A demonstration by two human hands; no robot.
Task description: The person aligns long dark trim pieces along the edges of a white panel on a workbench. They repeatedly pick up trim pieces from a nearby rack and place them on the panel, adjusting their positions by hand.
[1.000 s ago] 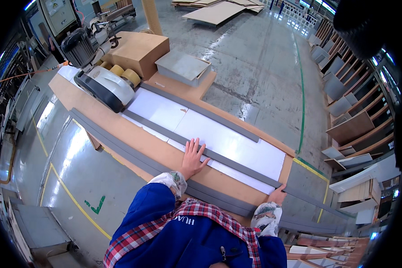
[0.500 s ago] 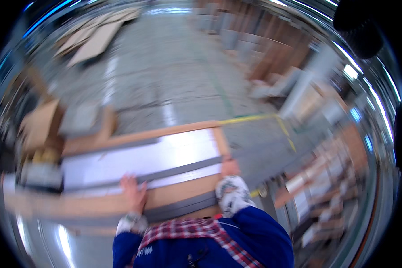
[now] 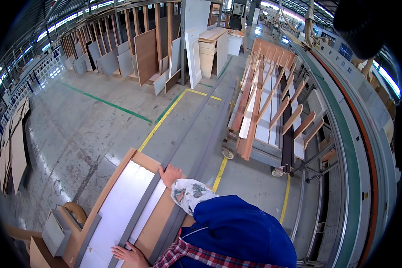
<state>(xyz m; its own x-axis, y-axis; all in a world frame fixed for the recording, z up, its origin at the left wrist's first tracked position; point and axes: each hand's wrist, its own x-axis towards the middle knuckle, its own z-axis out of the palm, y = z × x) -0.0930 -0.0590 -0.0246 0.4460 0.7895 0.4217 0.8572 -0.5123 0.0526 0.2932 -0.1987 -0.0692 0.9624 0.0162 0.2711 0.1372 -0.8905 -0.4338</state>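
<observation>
A long flat grey strip (image 3: 140,206) runs lengthwise over the workbench, across a white sheet (image 3: 119,207). My left hand (image 3: 130,256) lies on it at the near part of the bench, fingers spread and stretched over the strip. My right hand (image 3: 170,175) is at the bench's far end, closed about the same strip, with the thumb on one side and the fingers on the other. The strip appears to carry on past the bench end. Another grey strip (image 3: 167,236) lies along the bench edge close to my body.
The bench has a wooden rim (image 3: 146,161). A grey box-like object (image 3: 56,234) stands at the lower left. Ahead right is a wheeled cart (image 3: 265,111) of long boards with upright wooden pegs. A long machine line (image 3: 353,134) runs at far right; panels (image 3: 146,56) lean on racks behind.
My view has swung to the right, bringing the cart and the machine line into sight. Both hands stay at the grey strip, the left on it, the right at the bench end.
</observation>
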